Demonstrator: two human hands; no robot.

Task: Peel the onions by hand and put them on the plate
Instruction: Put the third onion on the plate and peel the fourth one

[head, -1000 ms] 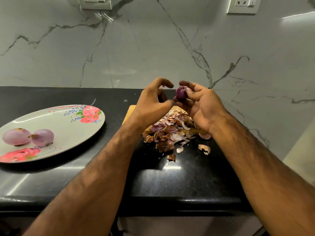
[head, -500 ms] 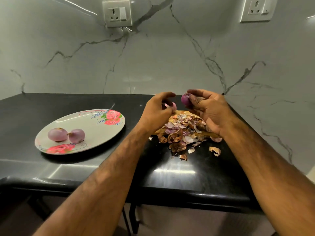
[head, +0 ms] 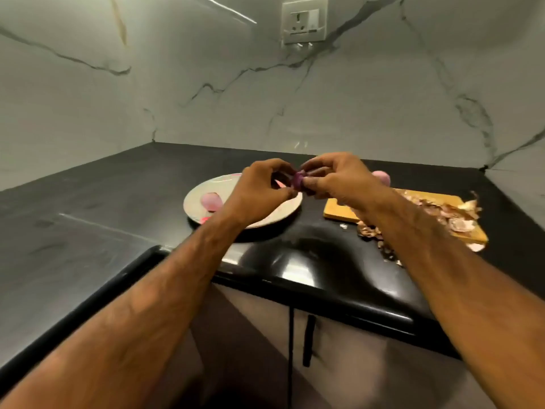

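Note:
A small dark purple onion [head: 298, 181] is held between both hands, above the right part of the floral plate [head: 193, 203]. My right hand [head: 333, 178] grips it from the right with curled fingers. My left hand [head: 261, 191] meets it from the left, fingertips curled against its side. One peeled pale pink onion [head: 211, 200] shows on the plate; my left hand hides the rest of the plate's contents. Another pinkish onion [head: 382, 177] lies on the counter behind my right hand.
A wooden cutting board [head: 339, 211] lies right of the plate, with a pile of dry onion skins [head: 442, 215] spilling onto the black counter [head: 118, 202]. The counter's front edge runs under my forearms. Marble walls close the corner, with a socket [head: 303, 22] above.
Both hands carried the purple onion left, from above the skin pile on the board to above the plate. The view swung left and the plate now sits under my hands.

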